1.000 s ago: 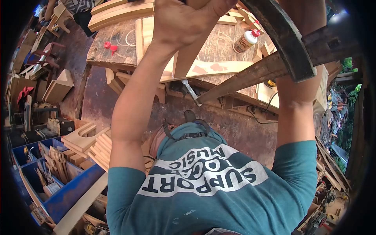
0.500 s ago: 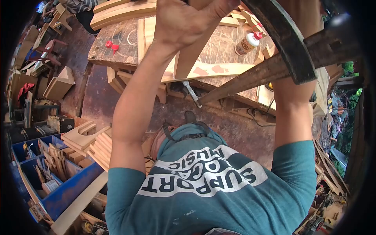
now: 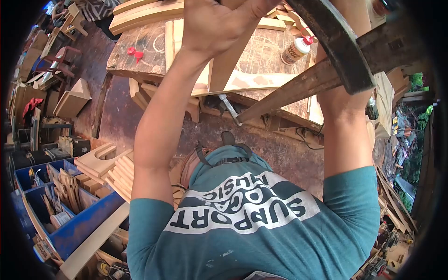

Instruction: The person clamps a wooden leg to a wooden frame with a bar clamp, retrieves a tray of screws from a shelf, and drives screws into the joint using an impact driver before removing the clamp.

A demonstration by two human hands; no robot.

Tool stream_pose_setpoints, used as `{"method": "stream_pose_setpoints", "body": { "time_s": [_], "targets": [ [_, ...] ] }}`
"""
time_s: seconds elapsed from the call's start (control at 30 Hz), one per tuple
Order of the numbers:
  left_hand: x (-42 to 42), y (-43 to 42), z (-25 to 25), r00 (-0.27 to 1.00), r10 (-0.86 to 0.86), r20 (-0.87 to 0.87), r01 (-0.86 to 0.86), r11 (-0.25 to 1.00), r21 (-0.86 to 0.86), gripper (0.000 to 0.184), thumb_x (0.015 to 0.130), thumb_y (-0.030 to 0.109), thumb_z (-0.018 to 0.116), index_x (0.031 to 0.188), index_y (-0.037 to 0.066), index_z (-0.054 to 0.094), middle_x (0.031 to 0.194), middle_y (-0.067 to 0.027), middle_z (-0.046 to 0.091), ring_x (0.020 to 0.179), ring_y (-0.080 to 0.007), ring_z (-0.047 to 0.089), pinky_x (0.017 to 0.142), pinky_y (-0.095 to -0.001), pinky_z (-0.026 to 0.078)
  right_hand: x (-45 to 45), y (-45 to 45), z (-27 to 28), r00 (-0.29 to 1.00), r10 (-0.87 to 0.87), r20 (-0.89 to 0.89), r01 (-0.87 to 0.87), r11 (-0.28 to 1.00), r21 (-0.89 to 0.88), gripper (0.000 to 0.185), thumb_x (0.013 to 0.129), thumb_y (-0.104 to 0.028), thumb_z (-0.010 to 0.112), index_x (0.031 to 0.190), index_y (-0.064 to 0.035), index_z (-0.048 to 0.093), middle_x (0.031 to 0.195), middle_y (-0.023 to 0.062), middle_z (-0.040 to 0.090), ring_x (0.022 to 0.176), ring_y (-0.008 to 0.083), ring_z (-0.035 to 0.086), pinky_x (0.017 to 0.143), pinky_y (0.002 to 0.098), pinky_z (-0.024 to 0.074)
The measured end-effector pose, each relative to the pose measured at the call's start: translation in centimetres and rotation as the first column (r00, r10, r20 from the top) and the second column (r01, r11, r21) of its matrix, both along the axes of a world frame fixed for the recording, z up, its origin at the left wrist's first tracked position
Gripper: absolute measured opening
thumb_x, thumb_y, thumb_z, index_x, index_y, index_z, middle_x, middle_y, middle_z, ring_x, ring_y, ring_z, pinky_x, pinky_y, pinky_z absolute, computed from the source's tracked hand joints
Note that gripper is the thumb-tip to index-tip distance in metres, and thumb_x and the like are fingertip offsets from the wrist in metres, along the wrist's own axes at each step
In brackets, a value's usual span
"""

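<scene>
My left hand [image 3: 212, 27] grasps one board [image 3: 229, 59] near one bottle [image 3: 295, 52]; whether my right hand [image 3: 339, 99] grips one clamp [image 3: 322, 77] I cannot tell.

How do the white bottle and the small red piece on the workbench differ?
Size: the white bottle looks bigger than the small red piece.
Colour: the bottle is white with a red cap and printed label; the piece looks red throughout.
Both rest on the workbench.
</scene>
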State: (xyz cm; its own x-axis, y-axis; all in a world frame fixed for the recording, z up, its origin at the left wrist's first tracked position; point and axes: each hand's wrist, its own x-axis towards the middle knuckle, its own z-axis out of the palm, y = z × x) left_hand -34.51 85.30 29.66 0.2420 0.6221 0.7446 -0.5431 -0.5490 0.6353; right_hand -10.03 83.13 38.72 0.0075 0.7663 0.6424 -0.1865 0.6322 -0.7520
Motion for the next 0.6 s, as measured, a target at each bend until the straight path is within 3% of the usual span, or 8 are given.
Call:
{"method": "stream_pose_setpoints", "body": {
  "time_s": [0.03,0.13,0.23,0.3,0.37,0.43,0.5,0.6],
  "targets": [
    [0.4,0.3,-0.3,0.997,-0.046,0.058,0.045,0.999,0.004,0.038,0.086,0.013,0.086,0.113,0.000,0.063,0.101,-0.0070,0.073,0.091,-0.0124,0.067,0.077,-0.0274,0.057,0.1,0.0,0.1,1.000,0.004,0.001,-0.004,1.000,0.003,0.028,0.104,-0.033,0.060,0.110,-0.0058,0.058,0.088,0.0033,0.060,0.075,0.0142,0.058,0.068,0.0312,0.0501],
    [1.1,-1.0,0.3,0.985,0.114,0.131,-0.115,0.993,0.000,0.035,0.086,0.026,0.086,0.105,0.003,0.068,0.090,-0.0067,0.074,0.083,-0.0132,0.070,0.072,-0.0283,0.058,1.5,-0.3,0.3,1.000,0.007,0.005,-0.007,1.000,0.011,0.028,0.104,-0.033,0.060,0.110,-0.0057,0.058,0.088,0.0035,0.060,0.075,0.0143,0.058,0.068,0.0312,0.0502],
    [-1.9,-0.3,-2.2,0.927,0.074,-0.367,-0.099,0.994,-0.050,0.058,0.077,0.024,0.091,0.123,0.003,0.064,0.112,-0.0098,0.072,0.107,-0.0196,0.067,0.096,-0.0350,0.053,0.1,-0.9,0.2,1.000,0.006,0.010,-0.006,1.000,0.017,0.028,0.104,-0.033,0.059,0.110,-0.0056,0.058,0.089,0.0036,0.060,0.076,0.0144,0.058,0.069,0.0312,0.0502],
    [-4.0,0.0,-5.7,0.754,0.058,-0.654,-0.116,0.992,-0.045,0.061,0.074,0.036,0.092,0.120,0.005,0.068,0.112,-0.0137,0.074,0.111,-0.0218,0.070,0.097,-0.0364,0.055,-0.1,-1.3,-0.1,1.000,0.005,0.005,-0.005,1.000,0.022,0.028,0.104,-0.033,0.059,0.111,-0.0055,0.058,0.089,0.0037,0.060,0.076,0.0145,0.058,0.069,0.0312,0.0502],
    [-5.7,0.8,-11.6,0.644,0.133,-0.753,-0.088,0.991,0.100,0.062,0.075,0.030,0.091,0.126,0.005,0.067,0.114,-0.0146,0.074,0.113,-0.0249,0.069,0.101,-0.0377,0.054,0.4,-1.7,-0.5,1.000,-0.002,-0.002,0.002,1.000,0.024,0.028,0.104,-0.033,0.059,0.111,-0.0054,0.058,0.090,0.0038,0.060,0.077,0.0146,0.058,0.069,0.0313,0.0502],
    [-7.4,0.2,-17.5,0.532,0.085,-0.843,-0.132,0.991,0.016,0.061,0.075,0.021,0.089,0.129,0.004,0.065,0.114,-0.0157,0.074,0.111,-0.0298,0.068,0.100,-0.0405,0.052,0.9,-1.6,-0.5,1.000,-0.010,-0.001,0.010,0.999,0.031,0.028,0.104,-0.033,0.059,0.111,-0.0053,0.058,0.090,0.0039,0.060,0.077,0.0147,0.058,0.070,0.0313,0.0502],
    [-8.4,-0.4,-23.7,0.516,0.164,-0.841,-0.182,0.980,0.080,0.060,0.074,0.017,0.088,0.128,0.004,0.066,0.114,-0.0153,0.074,0.109,-0.0318,0.067,0.099,-0.0417,0.052,1.2,-1.8,-0.8,1.000,-0.017,0.003,0.017,1.000,0.025,0.028,0.104,-0.033,0.059,0.112,-0.0053,0.058,0.091,0.0040,0.060,0.077,0.0148,0.058,0.070,0.0313,0.0502],
    [-8.3,-1.2,-25.4,0.520,0.239,-0.820,-0.280,0.955,0.100,0.058,0.073,0.013,0.086,0.127,0.004,0.066,0.112,-0.0147,0.074,0.110,-0.0337,0.065,0.099,-0.0428,0.051,3.3,-0.8,-1.6,1.000,-0.016,0.011,0.016,1.000,0.003,0.028,0.104,-0.032,0.059,0.112,-0.0051,0.058,0.091,0.0042,0.060,0.078,0.0149,0.058,0.070,0.0313,0.0503]
  ]
}}
